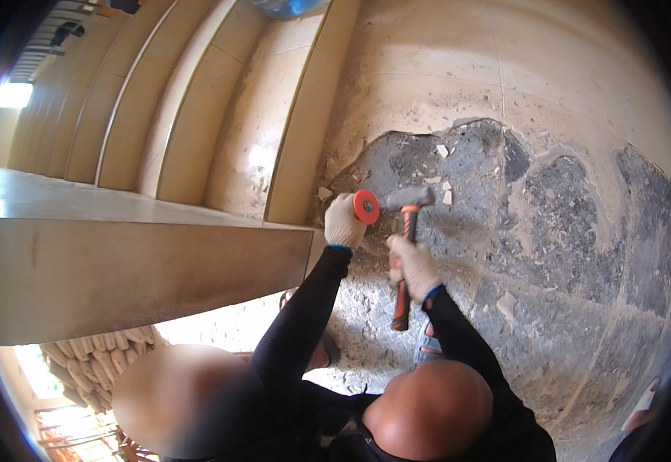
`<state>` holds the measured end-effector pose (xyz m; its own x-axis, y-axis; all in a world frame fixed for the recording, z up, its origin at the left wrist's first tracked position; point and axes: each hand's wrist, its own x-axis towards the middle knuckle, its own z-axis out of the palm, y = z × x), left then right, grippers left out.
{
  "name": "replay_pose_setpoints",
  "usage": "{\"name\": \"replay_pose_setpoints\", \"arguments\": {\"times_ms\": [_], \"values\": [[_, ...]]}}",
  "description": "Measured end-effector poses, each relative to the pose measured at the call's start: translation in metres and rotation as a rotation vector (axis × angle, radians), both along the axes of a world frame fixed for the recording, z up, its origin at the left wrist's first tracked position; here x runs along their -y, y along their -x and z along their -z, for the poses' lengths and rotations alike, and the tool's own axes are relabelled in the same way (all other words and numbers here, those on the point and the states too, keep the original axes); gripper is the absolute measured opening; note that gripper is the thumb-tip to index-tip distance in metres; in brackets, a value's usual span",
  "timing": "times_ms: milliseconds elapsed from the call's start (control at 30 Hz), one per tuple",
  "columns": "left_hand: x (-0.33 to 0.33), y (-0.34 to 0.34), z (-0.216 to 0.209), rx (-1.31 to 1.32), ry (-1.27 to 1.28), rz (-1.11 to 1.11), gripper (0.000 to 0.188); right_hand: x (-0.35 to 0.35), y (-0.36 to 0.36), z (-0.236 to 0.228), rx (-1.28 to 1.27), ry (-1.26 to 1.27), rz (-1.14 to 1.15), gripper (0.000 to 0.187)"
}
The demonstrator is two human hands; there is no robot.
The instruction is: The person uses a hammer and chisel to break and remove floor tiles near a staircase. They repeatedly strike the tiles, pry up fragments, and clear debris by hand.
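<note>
My left hand [342, 223], in a white knit glove, is closed around a chisel [365, 206]. Its round red hand guard and grey struck end face up; the glove and guard hide the blade. Just to the right, my right hand [416, 266], gloved the same way, grips a hammer [410, 198] by the middle of its orange and black handle. The heavy grey hammer head lies beside the red guard, with a small gap between them. Beneath both tools is a rough, dark grey patch of exposed floor [466, 165] scattered with chips.
Tan steps [220, 146] rise on the left, their lowest riser close to my left hand. Tan floor tiles [428, 46] border the broken edge. Pale tile fragments [448, 195] lie near the hammer. Firewood-like pieces [93, 358] are stacked at lower left. A partial hand [640, 418] shows at lower right.
</note>
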<state>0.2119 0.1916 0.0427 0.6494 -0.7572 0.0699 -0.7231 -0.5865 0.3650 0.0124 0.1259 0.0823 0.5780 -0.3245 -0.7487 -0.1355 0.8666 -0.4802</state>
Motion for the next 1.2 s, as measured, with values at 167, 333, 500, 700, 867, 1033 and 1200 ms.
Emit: {"name": "replay_pose_setpoints", "arguments": {"times_ms": [167, 333, 500, 700, 867, 1033, 1200], "values": [[-0.002, -0.004, -0.003, -0.005, 0.059, 0.053, 0.025, 0.063, 0.040, -0.047, 0.119, 0.291, 0.403, 0.037], [-0.006, -0.005, -0.003, -0.042, 0.042, 0.027, 0.027, 0.013, -0.005, -0.014, 0.017, 0.289, 0.448, 0.034], [-0.005, -0.003, -0.002, 0.021, 0.061, 0.084, 0.027, 0.001, 0.017, 0.003, 0.061, 0.023, -0.112, 0.028], [-0.006, -0.005, -0.002, -0.026, 0.035, 0.026, 0.031, 0.067, 0.046, -0.050, 0.156, 0.303, 0.471, 0.032], [-0.007, -0.003, 0.000, 0.005, 0.032, 0.045, 0.032, 0.005, 0.003, 0.001, -0.175, 0.245, -0.216, 0.034], [-0.008, 0.005, 0.001, 0.019, -0.018, 0.024, 0.034, 0.016, 0.026, 0.016, 0.112, -0.060, -0.024, 0.039], [-0.006, 0.005, 0.005, 0.005, -0.012, 0.003, 0.031, 0.049, 0.049, -0.009, 0.083, 0.162, 0.235, 0.034]]}}
